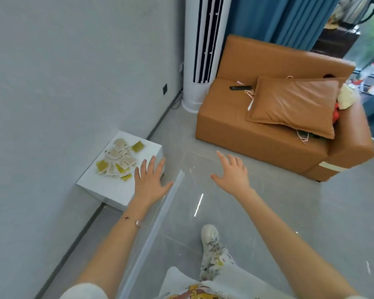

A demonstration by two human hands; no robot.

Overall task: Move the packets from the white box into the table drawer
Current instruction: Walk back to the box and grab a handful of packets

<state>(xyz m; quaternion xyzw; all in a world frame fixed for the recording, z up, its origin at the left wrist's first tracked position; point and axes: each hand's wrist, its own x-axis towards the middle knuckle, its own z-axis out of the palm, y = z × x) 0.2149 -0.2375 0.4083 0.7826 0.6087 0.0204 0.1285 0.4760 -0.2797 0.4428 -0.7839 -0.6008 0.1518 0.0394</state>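
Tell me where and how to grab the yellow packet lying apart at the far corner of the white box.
Probably from above: the yellow packet lies flat on the white box, clear of the heap of packets. Pinch its two free edges with the left hand's fingers, which are spread open nearest it.

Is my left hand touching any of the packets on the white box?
Apart. The head view shows bare white box top between the left hand and the nearest packets; its fingers are spread, holding nothing.
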